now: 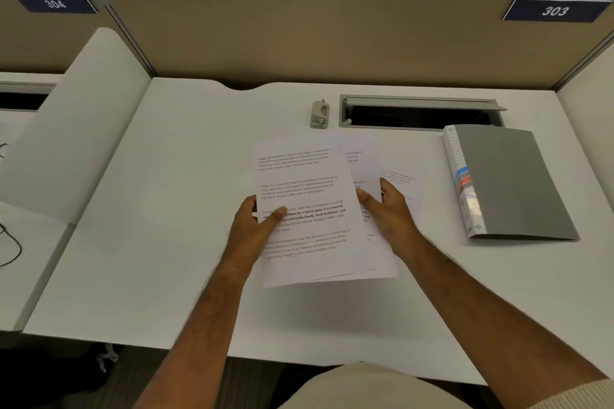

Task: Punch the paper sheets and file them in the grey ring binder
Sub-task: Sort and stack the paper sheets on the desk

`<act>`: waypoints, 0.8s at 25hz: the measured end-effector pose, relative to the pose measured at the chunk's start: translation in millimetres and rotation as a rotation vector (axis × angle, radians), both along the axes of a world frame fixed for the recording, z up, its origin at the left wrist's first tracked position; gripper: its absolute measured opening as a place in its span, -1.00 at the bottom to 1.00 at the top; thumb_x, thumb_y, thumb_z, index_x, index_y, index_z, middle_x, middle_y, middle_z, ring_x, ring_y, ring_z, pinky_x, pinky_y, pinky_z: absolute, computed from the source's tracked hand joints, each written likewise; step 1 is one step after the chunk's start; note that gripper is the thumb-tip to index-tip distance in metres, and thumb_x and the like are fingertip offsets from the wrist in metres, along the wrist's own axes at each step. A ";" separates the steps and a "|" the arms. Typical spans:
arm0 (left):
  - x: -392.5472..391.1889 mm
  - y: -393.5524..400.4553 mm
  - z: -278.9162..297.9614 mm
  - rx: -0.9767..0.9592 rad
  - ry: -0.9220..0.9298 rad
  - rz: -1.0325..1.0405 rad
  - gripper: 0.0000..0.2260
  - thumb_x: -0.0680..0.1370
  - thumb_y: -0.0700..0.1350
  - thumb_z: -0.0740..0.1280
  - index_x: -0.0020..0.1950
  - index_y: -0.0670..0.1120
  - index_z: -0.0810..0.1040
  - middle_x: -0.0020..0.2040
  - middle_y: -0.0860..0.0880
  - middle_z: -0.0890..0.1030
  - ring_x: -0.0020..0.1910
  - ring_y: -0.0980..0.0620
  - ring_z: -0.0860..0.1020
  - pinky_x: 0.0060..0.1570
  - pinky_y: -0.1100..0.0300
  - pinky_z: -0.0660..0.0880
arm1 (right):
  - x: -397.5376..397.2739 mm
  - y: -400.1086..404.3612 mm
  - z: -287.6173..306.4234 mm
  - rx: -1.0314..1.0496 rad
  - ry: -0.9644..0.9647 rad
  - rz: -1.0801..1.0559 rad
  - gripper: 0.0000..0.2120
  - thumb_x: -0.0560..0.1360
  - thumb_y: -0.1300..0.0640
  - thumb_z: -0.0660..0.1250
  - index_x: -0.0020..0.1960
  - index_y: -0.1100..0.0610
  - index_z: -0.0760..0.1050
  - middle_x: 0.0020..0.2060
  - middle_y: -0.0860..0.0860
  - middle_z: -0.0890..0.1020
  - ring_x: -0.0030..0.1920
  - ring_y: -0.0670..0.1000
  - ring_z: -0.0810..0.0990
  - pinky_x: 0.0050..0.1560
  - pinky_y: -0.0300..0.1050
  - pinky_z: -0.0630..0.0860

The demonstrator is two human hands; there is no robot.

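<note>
Printed white paper sheets (309, 209) fanned, mid-counter (166, 176). Left hand (255, 226) pinches top sheet's left edge, thumb on top; right hand (388, 209) grips right edges. Closed grey ring binder (511, 183) far right.

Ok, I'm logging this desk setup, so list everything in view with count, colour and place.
Printed white paper sheets: several, white with black text, desk centre, fanned, held in both hands.
Loose printed sheet: one, white, flat on the desk behind the right hand.
Small metal hole punch: one, beige-grey, behind the sheets.
Grey ring binder: one, closed, right of the sheets.
Cable slot with open flap: one, grey, desk rear.
White desk: one.
Tan partition: one, behind the desk.
Number signs 304, 303: two, navy, on the partition.
Left hand: grip on the sheets' left edge.
Right hand: grip on their right edge.
</note>
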State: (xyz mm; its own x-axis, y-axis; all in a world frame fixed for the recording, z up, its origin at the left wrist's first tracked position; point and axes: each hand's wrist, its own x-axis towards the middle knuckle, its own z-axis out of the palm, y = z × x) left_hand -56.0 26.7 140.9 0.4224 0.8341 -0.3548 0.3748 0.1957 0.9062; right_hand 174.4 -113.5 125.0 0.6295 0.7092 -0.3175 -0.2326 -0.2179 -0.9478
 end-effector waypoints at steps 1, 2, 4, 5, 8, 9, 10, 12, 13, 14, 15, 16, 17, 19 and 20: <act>0.3 -1.0 -3.3 -0.035 -0.015 -0.012 -0.64 0.53 0.06 0.50 0.29 0.08 0.53 0.14 0.13 0.67 0.06 0.11 0.67 -0.04 0.22 0.62 | 0.2 0.6 -0.3 -0.003 -0.015 0.013 -0.67 0.56 -0.03 0.42 0.30 -0.01 0.55 0.09 -0.11 0.72 0.04 -0.07 0.72 -0.04 -0.15 0.65; 0.4 -1.5 -7.3 -0.080 -0.032 -0.039 -0.65 0.54 0.06 0.48 0.30 0.09 0.54 0.16 0.13 0.68 0.08 0.12 0.67 -0.01 0.22 0.62 | -0.8 1.3 -0.4 -0.014 -0.023 0.011 -0.68 0.58 -0.07 0.37 0.30 -0.02 0.56 0.12 -0.14 0.70 0.09 -0.09 0.70 0.02 -0.16 0.62; 1.0 -2.7 -17.2 -0.165 -0.062 -0.105 -0.63 0.56 0.02 0.47 0.35 0.09 0.53 0.21 0.12 0.68 0.15 0.09 0.67 0.11 0.10 0.63 | -1.9 3.0 -0.8 -0.054 -0.024 -0.027 -0.62 0.64 -0.15 0.23 0.38 -0.04 0.50 0.30 -0.23 0.55 0.30 -0.16 0.54 0.28 -0.16 0.46; 2.2 -3.7 -21.5 -0.192 -0.071 -0.129 -0.63 0.56 -0.02 0.47 0.36 0.08 0.53 0.22 0.11 0.68 0.17 0.06 0.67 0.15 0.04 0.62 | -1.0 3.1 -2.3 -0.070 -0.016 -0.042 -0.55 0.65 -0.18 0.16 0.46 -0.03 0.42 0.37 -0.27 0.43 0.37 -0.19 0.41 0.39 -0.17 0.33; 8.5 -8.8 -25.2 -0.188 -0.053 -0.149 -0.64 0.55 -0.12 0.50 0.32 0.04 0.55 0.19 0.08 0.70 0.15 0.02 0.68 0.11 0.05 0.65 | 1.2 2.2 -2.1 -0.069 -0.047 0.034 -0.63 0.64 -0.14 0.21 0.38 -0.02 0.47 0.29 -0.26 0.53 0.28 -0.21 0.52 0.24 -0.29 0.47; 11.3 -10.2 -25.4 -0.172 -0.042 -0.156 -0.64 0.54 -0.14 0.50 0.31 0.04 0.55 0.18 0.08 0.70 0.13 0.02 0.69 0.07 0.07 0.66 | 3.0 1.8 -2.1 -0.084 -0.083 0.086 -0.69 0.61 -0.09 0.30 0.31 -0.02 0.50 0.19 -0.23 0.61 0.18 -0.18 0.61 0.07 -0.34 0.55; 14.3 -11.3 -25.4 -0.152 -0.030 -0.168 -0.63 0.53 -0.15 0.51 0.31 0.04 0.55 0.18 0.08 0.70 0.12 0.03 0.69 0.06 0.07 0.67 | 5.5 1.2 -2.0 -0.100 -0.117 0.124 -0.69 0.57 -0.03 0.39 0.29 -0.02 0.51 0.13 -0.20 0.65 0.11 -0.14 0.66 -0.04 -0.33 0.60; 20.6 -12.7 -22.4 -0.112 -0.016 -0.181 -0.61 0.53 -0.16 0.51 0.32 0.05 0.54 0.19 0.08 0.69 0.12 0.04 0.68 0.06 0.05 0.67 | 11.1 -0.3 -2.0 -0.108 -0.146 0.144 -0.65 0.53 0.07 0.46 0.28 -0.03 0.49 0.11 -0.14 0.67 0.04 -0.11 0.69 -0.06 -0.24 0.65; 24.5 -12.1 -20.6 -0.100 -0.018 -0.170 -0.60 0.52 -0.17 0.51 0.32 0.05 0.55 0.19 0.08 0.68 0.12 0.04 0.68 0.06 0.06 0.67 | 13.1 -0.2 -0.3 -0.095 -0.149 0.137 -0.65 0.53 0.11 0.46 0.28 -0.02 0.50 0.11 -0.13 0.67 0.03 -0.10 0.70 -0.03 -0.18 0.67; 28.7 -10.9 -17.7 -0.092 -0.031 -0.156 -0.61 0.52 -0.18 0.51 0.31 0.04 0.55 0.18 0.07 0.68 0.12 0.04 0.68 0.06 0.08 0.67 | 14.9 -0.2 2.4 -0.082 -0.156 0.116 -0.66 0.53 0.13 0.46 0.28 -0.01 0.51 0.10 -0.11 0.68 0.02 -0.09 0.70 -0.02 -0.15 0.68; 33.7 -9.7 -13.6 -0.085 -0.055 -0.146 -0.63 0.52 -0.18 0.51 0.30 0.04 0.56 0.17 0.06 0.69 0.12 0.04 0.68 0.05 0.10 0.67 | 16.8 -0.5 6.1 -0.063 -0.164 0.089 -0.66 0.53 0.13 0.46 0.28 0.01 0.51 0.09 -0.10 0.69 0.01 -0.09 0.70 -0.03 -0.15 0.68; 38.6 -8.6 -8.4 -0.075 -0.080 -0.143 -0.65 0.53 -0.18 0.50 0.28 0.04 0.57 0.16 0.06 0.69 0.11 0.03 0.68 0.03 0.12 0.67 | 18.7 -0.7 10.3 -0.042 -0.170 0.059 -0.67 0.53 0.13 0.46 0.28 0.01 0.52 0.08 -0.10 0.69 0.00 -0.11 0.70 -0.06 -0.18 0.67; 43.3 -7.0 -3.9 -0.059 -0.097 -0.145 -0.65 0.53 -0.16 0.50 0.28 0.05 0.58 0.15 0.06 0.69 0.11 0.02 0.68 0.03 0.11 0.67 | 20.5 -1.1 15.5 -0.022 -0.177 0.034 -0.68 0.53 0.12 0.46 0.26 0.01 0.52 0.06 -0.10 0.69 -0.02 -0.13 0.70 -0.09 -0.21 0.66; 53.9 -3.4 3.2 -0.019 -0.102 -0.152 -0.64 0.54 -0.14 0.50 0.30 0.08 0.57 0.14 0.06 0.68 0.09 0.02 0.67 0.02 0.09 0.68 | 24.8 -2.3 24.0 -0.006 -0.197 -0.004 -0.68 0.53 0.08 0.46 0.26 -0.01 0.51 0.03 -0.12 0.68 -0.06 -0.15 0.69 -0.16 -0.28 0.63; 57.5 -2.5 5.2 -0.001 -0.100 -0.153 -0.63 0.54 -0.13 0.50 0.31 0.09 0.57 0.14 0.06 0.68 0.09 0.03 0.66 0.02 0.11 0.68 | 25.2 -3.1 26.8 -0.007 -0.218 -0.005 -0.67 0.52 0.07 0.46 0.26 -0.02 0.51 0.03 -0.14 0.68 -0.06 -0.16 0.68 -0.17 -0.30 0.62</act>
